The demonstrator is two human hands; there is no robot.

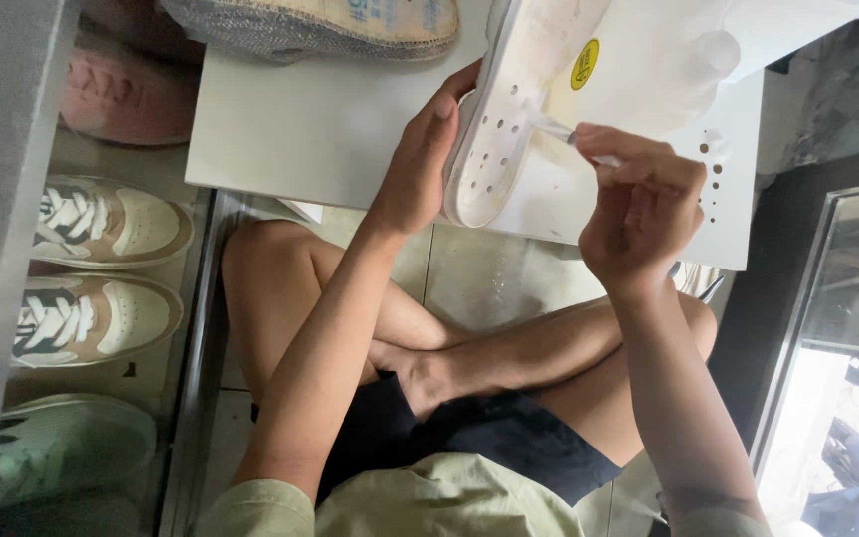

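The left hand point(420, 164) is gripping a white sole point(509, 99) by its left edge, thumb and fingers wrapped around the rim. The right hand point(638, 199) is pinching a thin applicator point(559, 127) narrowly, its tip touching the sole's inner face near the perforations.

The sole is lying tilted over a white board point(310, 119), above the person's crossed legs. Its long axis is running from near-left to far-right; the rounded perforated end is pointing near, toward the person, and the end with the yellow sticker point(585, 64) is pointing far.

Risk, as judged: the one-sided grip is leaving the sole free to pivot, which could smear the applicator's line or push it off the edge. Sneakers point(101, 224) are standing on the shelf at left, well apart.
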